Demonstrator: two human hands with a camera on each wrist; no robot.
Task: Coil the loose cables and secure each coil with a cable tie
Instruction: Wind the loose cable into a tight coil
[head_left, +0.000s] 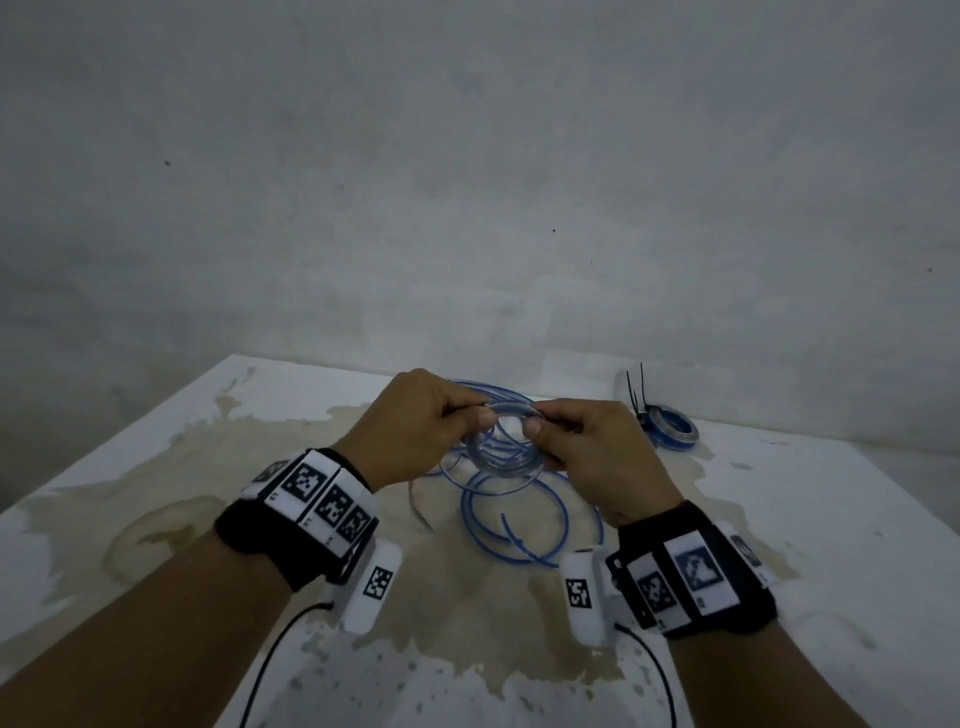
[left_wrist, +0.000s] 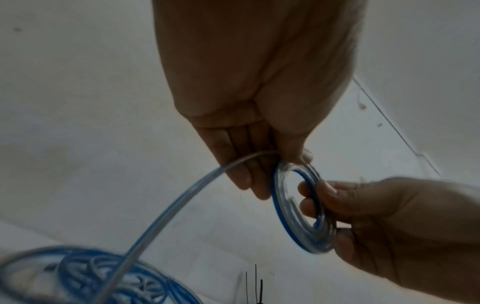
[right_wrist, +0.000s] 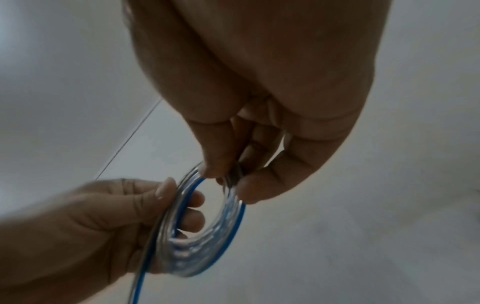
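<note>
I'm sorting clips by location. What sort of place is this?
Probably a bare workroom or makeshift workbench: a stained white table against a blotchy plain wall, holding only loose blue cable, a tied coil and black cable ties.

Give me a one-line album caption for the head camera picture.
Both hands, left and right, hold a small coil of blue-striped cable above loose loops on a stained table.

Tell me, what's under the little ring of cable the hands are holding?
Under the small coil held by the left hand and right hand lie loose blue cable loops on the stained table. The hands cover some loops.
</note>
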